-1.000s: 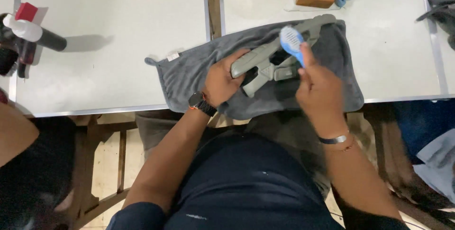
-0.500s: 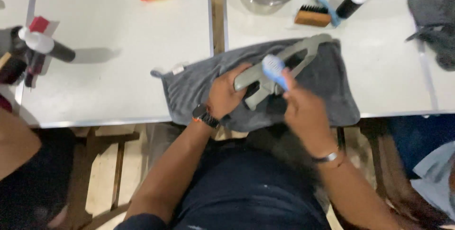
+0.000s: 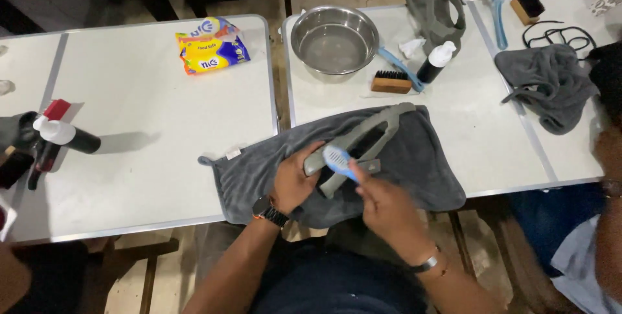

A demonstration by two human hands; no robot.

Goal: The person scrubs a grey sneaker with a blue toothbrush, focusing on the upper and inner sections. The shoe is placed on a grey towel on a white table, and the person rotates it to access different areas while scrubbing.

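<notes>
We see the left hand [image 3: 295, 184] clasping the near end of a grey strappy sandal [image 3: 363, 142], which lies on a grey towel [image 3: 421, 158] spread over the table edge. The right hand [image 3: 385, 207] is clenched round the handle of a blue brush [image 3: 338, 158], its head resting on the sandal just beyond the left fingertips. Farther out from the fingers stands a steel bowl [image 3: 334, 39]; whether it holds water we cannot tell. Beside it lie a wooden brush [image 3: 391, 82] and a dark bottle with a white cap [image 3: 435, 61].
</notes>
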